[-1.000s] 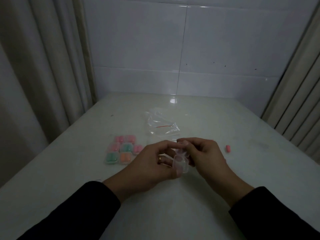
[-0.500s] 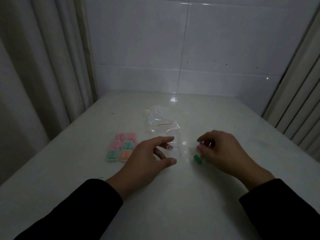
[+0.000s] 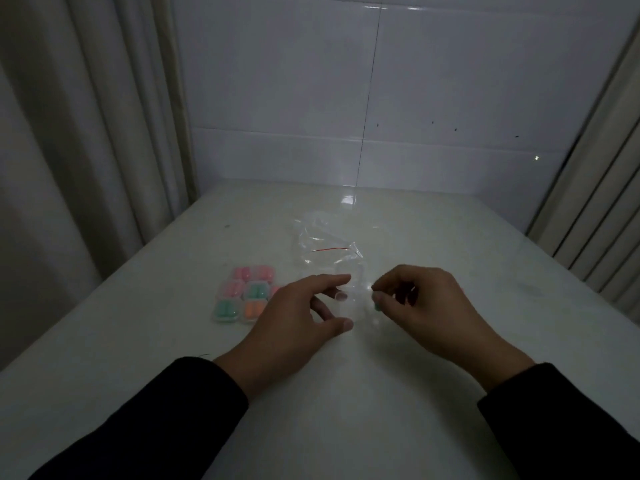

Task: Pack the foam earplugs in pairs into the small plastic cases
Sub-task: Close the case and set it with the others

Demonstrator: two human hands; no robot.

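The white table point(image 3: 398, 393) is carrying everything, w/ both hands working just above it near centre. Beyond the fingertips a clear zip bag point(image 3: 325, 251) is lying crumpled; it is looking thin, slippery and nearly weightless. To the outer side of the left hand point(image 3: 294, 323) a block of filled cases point(image 3: 242, 296) is sitting edge to edge, pink, green and orange plugs showing through the lids. The left hand is spreading w/ thumb and index apart, bracketing a clear empty case point(image 3: 353, 299) that is resting on the table between the two hands; contact w/ the case walls cannot be confirmed, as the plastic is almost invisible in this light. Judgement: the case is rigid, light and slick, so it is needing bracing at opposite side walls, not the lid. The right hand point(image 3: 426, 306) is pinching a green earplug point(image 3: 376, 305) at thumb and index tips, just beside the case on its right. Judgement: foam is soft, compressible and v. light; a light pinch at mid-body is giving best control, since hard squeezing is deforming it.
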